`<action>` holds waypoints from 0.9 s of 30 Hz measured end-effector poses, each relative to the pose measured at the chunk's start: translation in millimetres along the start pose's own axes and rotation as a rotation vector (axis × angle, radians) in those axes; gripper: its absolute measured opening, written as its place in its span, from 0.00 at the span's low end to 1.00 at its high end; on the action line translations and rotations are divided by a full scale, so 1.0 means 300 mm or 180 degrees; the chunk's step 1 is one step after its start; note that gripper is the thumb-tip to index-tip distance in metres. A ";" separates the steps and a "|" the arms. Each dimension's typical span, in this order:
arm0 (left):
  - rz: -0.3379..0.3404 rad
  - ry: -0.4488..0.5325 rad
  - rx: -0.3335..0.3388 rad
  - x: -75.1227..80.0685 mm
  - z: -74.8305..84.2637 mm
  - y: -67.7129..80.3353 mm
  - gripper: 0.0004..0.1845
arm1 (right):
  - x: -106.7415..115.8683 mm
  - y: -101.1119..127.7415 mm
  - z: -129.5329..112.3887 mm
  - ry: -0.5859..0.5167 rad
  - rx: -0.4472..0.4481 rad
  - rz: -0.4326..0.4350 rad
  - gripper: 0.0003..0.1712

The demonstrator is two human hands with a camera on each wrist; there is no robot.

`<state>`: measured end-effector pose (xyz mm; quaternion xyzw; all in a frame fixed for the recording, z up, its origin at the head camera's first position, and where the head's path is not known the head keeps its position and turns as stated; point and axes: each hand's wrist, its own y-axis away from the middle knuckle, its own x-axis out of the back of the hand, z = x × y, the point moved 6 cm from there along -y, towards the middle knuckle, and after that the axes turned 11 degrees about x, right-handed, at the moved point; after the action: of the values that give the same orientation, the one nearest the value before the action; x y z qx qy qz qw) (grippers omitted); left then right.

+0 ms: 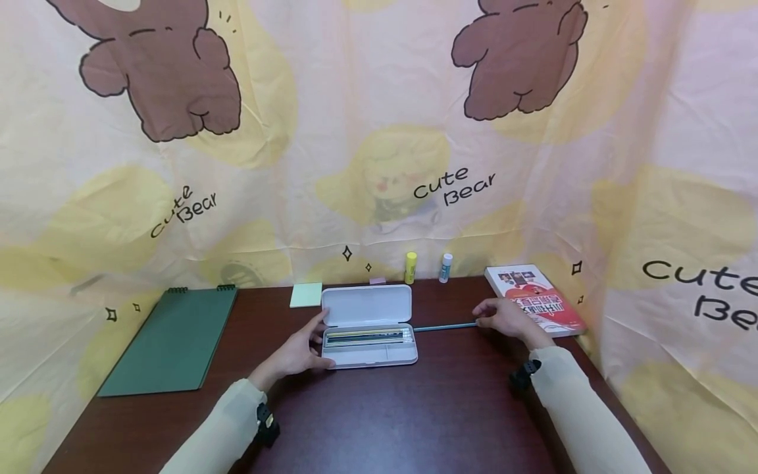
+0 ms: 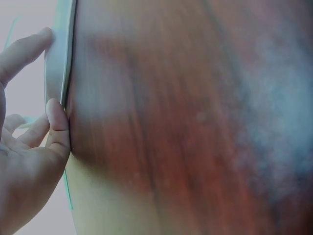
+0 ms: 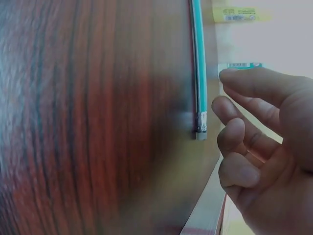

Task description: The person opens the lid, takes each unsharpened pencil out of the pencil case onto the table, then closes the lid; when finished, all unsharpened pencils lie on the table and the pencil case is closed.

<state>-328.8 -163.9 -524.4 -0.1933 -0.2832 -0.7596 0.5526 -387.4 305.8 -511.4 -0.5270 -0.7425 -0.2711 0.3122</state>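
Note:
An open white pencil case lies in the middle of the dark wooden table, with its lid back and several pencils in the tray. My left hand rests against the case's left end, thumb on the front edge and index finger up by the lid. The left wrist view shows the same left hand on the case edge. A teal pencil lies on the table just right of the case. My right hand is at its far end. In the right wrist view the fingers are loosely curled beside the pencil, a little apart from its eraser end.
A green spiral notebook lies at the left and a yellow sticky pad sits behind the case. Against the bear-print cloth stand a yellow glue stick and a blue-capped one. A red book lies by my right hand.

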 end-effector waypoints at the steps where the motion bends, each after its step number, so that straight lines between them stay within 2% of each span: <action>1: 0.0002 0.0006 -0.0006 0.000 0.001 0.000 0.63 | 0.000 0.000 -0.003 0.0000 0.0013 0.0014 0.16; 6: 0.0023 -0.0018 -0.0036 -0.002 0.000 -0.002 0.63 | -0.005 -0.002 -0.037 -0.0010 0.0112 0.0016 0.16; 12: 0.0034 -0.0015 -0.0068 -0.004 0.002 -0.003 0.63 | -0.023 -0.008 -0.122 0.0041 0.0382 0.0004 0.15; 19: 0.0033 -0.0036 -0.0078 -0.005 0.004 -0.002 0.63 | -0.083 -0.025 -0.231 0.0083 0.0685 -0.0095 0.12; 27: 0.0044 -0.0022 -0.0064 -0.005 0.002 -0.004 0.63 | -0.159 -0.039 -0.327 0.0048 0.0884 -0.0236 0.11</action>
<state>-329.6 -162.3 -525.1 -0.2034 -0.2762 -0.7579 0.5549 -369.0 201.4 -483.2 -0.4488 -0.7895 -0.1810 0.3775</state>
